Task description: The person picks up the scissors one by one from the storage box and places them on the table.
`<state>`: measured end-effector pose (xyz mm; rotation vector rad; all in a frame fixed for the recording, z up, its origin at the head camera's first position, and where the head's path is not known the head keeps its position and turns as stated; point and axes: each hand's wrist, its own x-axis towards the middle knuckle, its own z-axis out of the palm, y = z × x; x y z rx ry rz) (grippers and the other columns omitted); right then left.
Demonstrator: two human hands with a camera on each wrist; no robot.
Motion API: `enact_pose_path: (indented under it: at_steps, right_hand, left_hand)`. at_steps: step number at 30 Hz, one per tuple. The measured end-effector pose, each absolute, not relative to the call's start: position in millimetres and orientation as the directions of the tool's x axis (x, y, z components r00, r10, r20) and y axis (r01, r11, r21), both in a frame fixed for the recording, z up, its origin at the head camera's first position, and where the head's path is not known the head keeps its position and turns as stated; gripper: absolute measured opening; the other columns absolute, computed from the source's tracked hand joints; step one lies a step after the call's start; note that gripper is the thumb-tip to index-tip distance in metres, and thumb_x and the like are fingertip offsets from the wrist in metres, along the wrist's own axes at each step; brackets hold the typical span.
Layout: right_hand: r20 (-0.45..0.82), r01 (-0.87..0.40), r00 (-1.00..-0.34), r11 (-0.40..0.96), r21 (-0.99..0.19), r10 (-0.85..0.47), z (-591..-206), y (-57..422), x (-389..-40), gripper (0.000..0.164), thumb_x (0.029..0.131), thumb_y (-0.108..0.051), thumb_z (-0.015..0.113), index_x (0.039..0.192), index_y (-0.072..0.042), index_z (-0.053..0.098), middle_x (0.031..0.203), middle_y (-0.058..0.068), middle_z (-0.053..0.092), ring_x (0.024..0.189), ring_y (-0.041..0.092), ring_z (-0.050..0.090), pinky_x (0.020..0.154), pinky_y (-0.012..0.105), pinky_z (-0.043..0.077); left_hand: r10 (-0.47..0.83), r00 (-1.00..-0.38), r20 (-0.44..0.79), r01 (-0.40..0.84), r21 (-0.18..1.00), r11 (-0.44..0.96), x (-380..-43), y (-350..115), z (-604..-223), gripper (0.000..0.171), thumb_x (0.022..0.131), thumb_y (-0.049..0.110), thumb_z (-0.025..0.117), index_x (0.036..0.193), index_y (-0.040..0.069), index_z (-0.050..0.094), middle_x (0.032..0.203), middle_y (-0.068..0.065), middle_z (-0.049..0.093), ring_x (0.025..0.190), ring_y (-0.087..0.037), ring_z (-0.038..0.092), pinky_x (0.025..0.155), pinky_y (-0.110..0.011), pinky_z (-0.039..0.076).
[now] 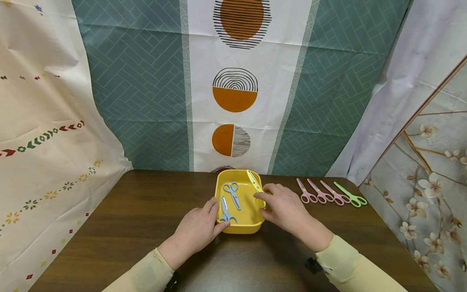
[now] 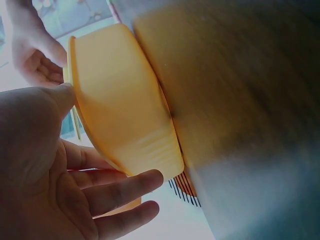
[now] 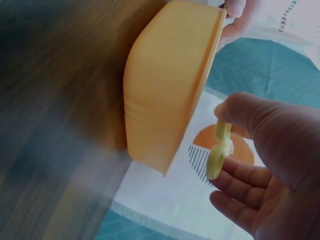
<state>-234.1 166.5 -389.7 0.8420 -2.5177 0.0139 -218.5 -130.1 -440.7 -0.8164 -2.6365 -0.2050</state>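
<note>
A yellow plastic tray (image 1: 242, 229) stands on the table with two pairs of blue scissors in it, one pair (image 1: 232, 194) farther back and the other (image 1: 225, 211) at the front left. My left hand (image 1: 197, 229) holds the tray's front left corner, thumb at the rim and fingers along the side wall. Between thumb and fingers, my right hand (image 1: 286, 207) pinches a pair of yellow scissors (image 1: 254, 181) by the handle loops. Their blades point away, over the tray's right side. In the right wrist view the yellow handle (image 3: 216, 162) shows beside the tray wall.
To the right on the brown table (image 1: 164, 190) lies a row of scissors: three pink pairs, the middle one (image 1: 321, 194) among them, and a green pair (image 1: 352, 195) at the right end. A patterned curtain (image 1: 235, 113) hangs behind the table's back edge.
</note>
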Motion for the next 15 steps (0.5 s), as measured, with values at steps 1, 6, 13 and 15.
enact_pose_path:
  at_steps: [1, 6, 13, 15]
  right_hand:
    - [0.451, -0.567, -0.694, 0.812, 0.139, -0.561, -389.5, 167.6, -234.0, 0.043, 0.085, -0.026, 0.097, 0.125, -0.02, 0.083, 0.121, 0.01, 0.072, 0.102, 0.029, 0.069, 0.082, 0.044, 0.06]
    - [0.487, -0.562, -0.679, 0.816, 0.136, -0.549, -389.3, 174.3, -232.5, 0.041, 0.085, -0.023, 0.095, 0.123, -0.02, 0.083, 0.117, 0.01, 0.072, 0.096, 0.029, 0.067, 0.078, 0.044, 0.059]
    - [0.51, -0.529, -0.69, 0.839, 0.128, -0.514, -390.3, 185.2, -230.2, 0.041, 0.086, -0.024, 0.094, 0.125, -0.021, 0.083, 0.117, 0.01, 0.072, 0.098, 0.031, 0.069, 0.077, 0.047, 0.06]
    - [0.519, -0.521, -0.691, 0.844, 0.124, -0.503, -390.8, 188.1, -229.1, 0.04, 0.086, -0.024, 0.093, 0.124, -0.022, 0.083, 0.117, 0.009, 0.073, 0.098, 0.031, 0.07, 0.076, 0.048, 0.059]
  left_hand:
    - [0.516, -0.761, 0.393, 0.571, 0.029, 0.82, -218.5, -130.1, -440.6, 0.075, 0.108, 0.053, 0.069, 0.15, -0.009, 0.058, 0.149, -0.026, 0.062, 0.098, -0.037, 0.077, 0.09, -0.05, 0.062]
    - [0.521, -0.757, 0.395, 0.576, 0.025, 0.817, -218.1, -130.6, -440.2, 0.076, 0.108, 0.052, 0.069, 0.15, -0.01, 0.058, 0.148, -0.027, 0.062, 0.099, -0.037, 0.077, 0.09, -0.05, 0.063]
    - [0.521, -0.764, 0.381, 0.573, 0.028, 0.819, -219.2, -130.9, -440.5, 0.077, 0.108, 0.054, 0.068, 0.149, -0.011, 0.059, 0.148, -0.028, 0.061, 0.1, -0.038, 0.077, 0.092, -0.05, 0.062]
    - [0.522, -0.761, 0.384, 0.574, 0.025, 0.818, -219.5, -130.8, -441.0, 0.077, 0.109, 0.054, 0.068, 0.15, -0.011, 0.058, 0.148, -0.028, 0.062, 0.099, -0.037, 0.077, 0.092, -0.05, 0.062]
